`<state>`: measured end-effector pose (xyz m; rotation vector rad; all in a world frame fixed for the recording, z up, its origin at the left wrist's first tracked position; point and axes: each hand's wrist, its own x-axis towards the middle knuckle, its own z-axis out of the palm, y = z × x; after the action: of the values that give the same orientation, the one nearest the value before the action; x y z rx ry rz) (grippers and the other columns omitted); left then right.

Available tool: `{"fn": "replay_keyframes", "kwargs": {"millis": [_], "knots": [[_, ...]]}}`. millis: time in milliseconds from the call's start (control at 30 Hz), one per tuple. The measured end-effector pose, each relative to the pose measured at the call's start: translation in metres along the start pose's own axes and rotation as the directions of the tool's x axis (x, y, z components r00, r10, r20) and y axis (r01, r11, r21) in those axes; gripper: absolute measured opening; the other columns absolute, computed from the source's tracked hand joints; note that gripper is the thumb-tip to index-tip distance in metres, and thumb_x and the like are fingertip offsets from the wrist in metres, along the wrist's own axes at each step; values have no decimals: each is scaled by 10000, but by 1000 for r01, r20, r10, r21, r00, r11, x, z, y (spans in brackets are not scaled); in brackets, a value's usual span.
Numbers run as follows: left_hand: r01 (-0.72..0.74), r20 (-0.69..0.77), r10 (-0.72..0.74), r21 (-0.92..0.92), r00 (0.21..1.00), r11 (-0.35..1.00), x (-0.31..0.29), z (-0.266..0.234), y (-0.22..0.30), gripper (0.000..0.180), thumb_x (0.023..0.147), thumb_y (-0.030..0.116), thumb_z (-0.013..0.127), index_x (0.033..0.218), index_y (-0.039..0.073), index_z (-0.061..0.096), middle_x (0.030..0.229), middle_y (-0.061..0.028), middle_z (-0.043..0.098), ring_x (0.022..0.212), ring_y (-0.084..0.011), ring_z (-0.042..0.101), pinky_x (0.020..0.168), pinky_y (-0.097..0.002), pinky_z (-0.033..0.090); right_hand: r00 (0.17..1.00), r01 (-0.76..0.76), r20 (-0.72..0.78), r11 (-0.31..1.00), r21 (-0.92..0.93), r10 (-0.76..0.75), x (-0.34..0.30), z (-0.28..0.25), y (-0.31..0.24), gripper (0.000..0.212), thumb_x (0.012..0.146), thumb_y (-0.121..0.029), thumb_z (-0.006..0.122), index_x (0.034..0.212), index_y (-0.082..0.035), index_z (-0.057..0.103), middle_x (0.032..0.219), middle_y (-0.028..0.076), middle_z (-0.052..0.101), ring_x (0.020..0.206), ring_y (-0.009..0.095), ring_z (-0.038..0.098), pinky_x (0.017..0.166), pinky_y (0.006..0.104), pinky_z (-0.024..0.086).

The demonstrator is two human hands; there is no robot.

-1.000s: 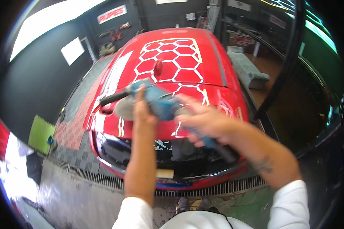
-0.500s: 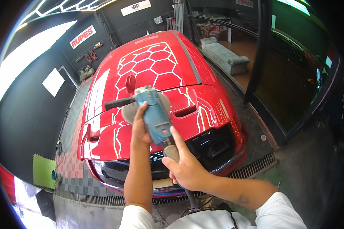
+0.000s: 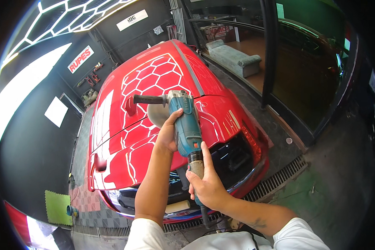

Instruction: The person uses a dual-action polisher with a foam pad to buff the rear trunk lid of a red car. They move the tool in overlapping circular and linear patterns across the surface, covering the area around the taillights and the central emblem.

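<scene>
Both my hands hold a blue-green electric polisher raised over the glossy red car. My left hand is wrapped around the side of its body, thumb laid across the top. My right hand is closed on the rear grip, with the index finger stretched along the body toward a small red switch. A black side handle sticks out to the left of the metal head, and no hand is on it. Behind the head shows part of a pale round pad. Its cord drops from the grip's end.
A drain grate runs along the floor by the car's near end. On the right stands a dark-framed glass wall, with a grey sofa behind it. A green mat and a blue container lie at the lower left.
The polisher has shifted to the right in view, its side handle rising. Both hands keep their hold. My view has tilted and turned a little.
</scene>
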<state>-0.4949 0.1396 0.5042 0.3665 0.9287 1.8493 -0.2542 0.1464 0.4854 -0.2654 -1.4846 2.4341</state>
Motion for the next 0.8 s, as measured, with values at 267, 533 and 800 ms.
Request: {"fn": "replay_keyframes", "kwargs": {"millis": [267,533,800], "knots": [[39,-76,-29,125,997,991,-9,15,-1,496,1018,325,714,1331,-41,595,1092,-207,750,896,-298,795,797,-444,692,999,13,-54,991,131,-6,-17,11,1,964,1101,-120,566,1737,-241,-148,985,86,579,628,100,593,539,284,544],[37,26,-40,101,999,994,28,-4,28,578,1023,387,704,1385,-38,554,1130,-245,722,964,-374,778,857,-519,681,999,16,-37,998,62,-14,34,5,-10,967,1078,-92,594,1747,-207,-96,1045,89,570,662,119,617,551,300,561],[-28,2,28,20,1000,999,-1,-25,20,514,1029,371,703,1369,8,573,1156,-214,718,939,-344,774,821,-506,684,992,-100,71,995,-13,101,16,5,-26,969,1076,-89,582,1746,-213,-107,954,85,577,648,120,612,544,307,552]]}}
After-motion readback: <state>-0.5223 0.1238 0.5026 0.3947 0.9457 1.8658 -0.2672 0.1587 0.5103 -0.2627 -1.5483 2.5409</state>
